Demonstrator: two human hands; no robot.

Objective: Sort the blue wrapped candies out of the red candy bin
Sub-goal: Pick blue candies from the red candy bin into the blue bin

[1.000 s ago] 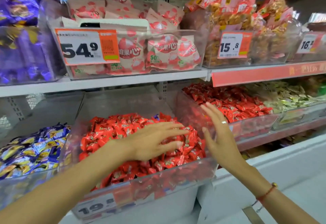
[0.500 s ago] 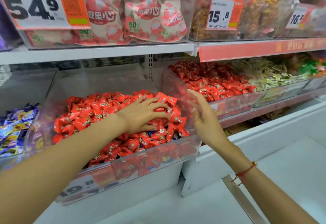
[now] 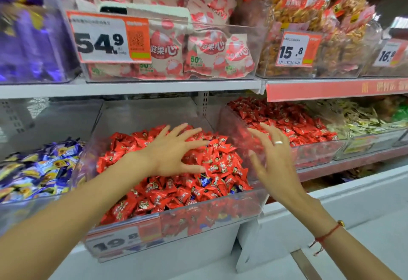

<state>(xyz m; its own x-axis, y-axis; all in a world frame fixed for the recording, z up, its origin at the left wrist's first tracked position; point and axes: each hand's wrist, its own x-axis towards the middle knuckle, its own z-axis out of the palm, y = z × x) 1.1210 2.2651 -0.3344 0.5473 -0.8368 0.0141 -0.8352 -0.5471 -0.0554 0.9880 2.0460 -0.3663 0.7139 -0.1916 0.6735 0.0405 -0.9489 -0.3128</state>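
Shop shelving, two tiers. Upper shelf point(image 3: 132, 86) carries clear tubs: purple packs point(image 3: 28, 43) far left, pink-and-white fruit bags point(image 3: 198, 52) behind a price tag point(image 3: 110, 39) reading 54.9, then golden snack bags point(image 3: 309, 26) with a 15.8 tag point(image 3: 295, 50). Lower tier is a row of clear bins. Leftmost one holds blue-and-yellow candies point(image 3: 37, 169). Next, centre, is the red bin point(image 3: 176, 222), heaped with red candies point(image 3: 154, 198); a 19.8 label point(image 3: 117, 243) sits on its front wall. Right of it a second red bin point(image 3: 309, 154), then a bin of pale yellow-green sweets point(image 3: 364, 121).

Left arm reaches over the front wall of the red bin; left hand point(image 3: 170, 154) lies palm down on top of the heap, fingers spread and fairly straight, touching the wrappers, nothing pinched. Right hand point(image 3: 276, 160) hovers over the bin's right wall, fingers loosely spread, holding nothing, clear of the candy. Silver ring point(image 3: 278, 142) on one finger, red cord point(image 3: 326, 234) round that wrist. Hands are apart, neither grips anything.

Blue candies are in the red heap: one blue candy point(image 3: 204, 181) shows just below and right of the left thumb, partly buried. A few more blue scraps near the front right corner point(image 3: 234, 189), too small to count.
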